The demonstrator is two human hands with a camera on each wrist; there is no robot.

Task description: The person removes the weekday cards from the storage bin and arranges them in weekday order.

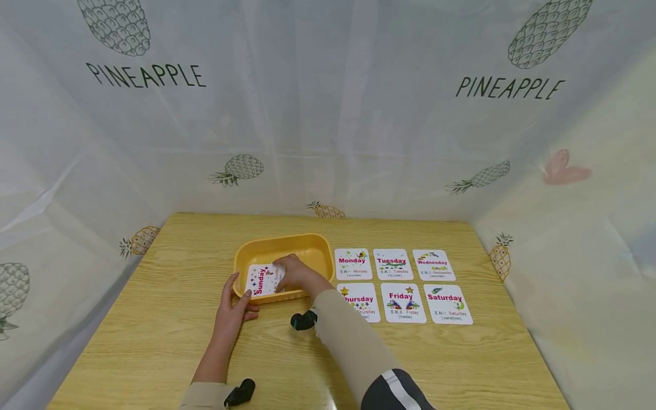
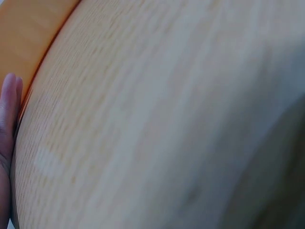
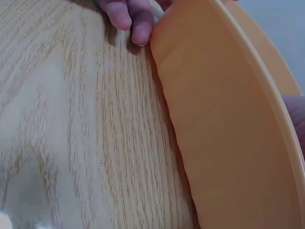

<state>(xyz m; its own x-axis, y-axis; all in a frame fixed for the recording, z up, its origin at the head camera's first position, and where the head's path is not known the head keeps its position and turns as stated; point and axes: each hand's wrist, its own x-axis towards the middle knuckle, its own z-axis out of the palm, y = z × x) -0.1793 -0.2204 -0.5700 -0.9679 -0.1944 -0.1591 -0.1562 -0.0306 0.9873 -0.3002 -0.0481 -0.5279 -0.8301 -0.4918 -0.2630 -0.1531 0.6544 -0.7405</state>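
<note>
A yellow plastic tray [image 1: 320,259] stands left of the middle of the table. Inside it, toward the front left, lies a white card [image 1: 258,280] printed "Sunday", turned sideways. My right hand [image 1: 297,273] reaches over the tray's front wall and pinches the card's right-hand edge between thumb and fingers. At the tray's front left corner, my left hand [image 1: 233,307] grips the rim, with the thumb over the front side and a finger along the left side. In the right wrist view, the tray's wall [image 3: 224,119] hides most of the right hand.
Right of the tray, weekday cards lie in two rows on the wooden table [image 1: 154,319]: Monday [image 1: 353,264], Tuesday [image 1: 393,264] and Wednesday [image 1: 434,265] behind, Thursday [image 1: 365,310], Friday [image 1: 403,303] and Saturday [image 1: 448,304] in front. My right forearm partly covers Thursday. Pineapple-print curtains [image 1: 328,114] surround the table.
</note>
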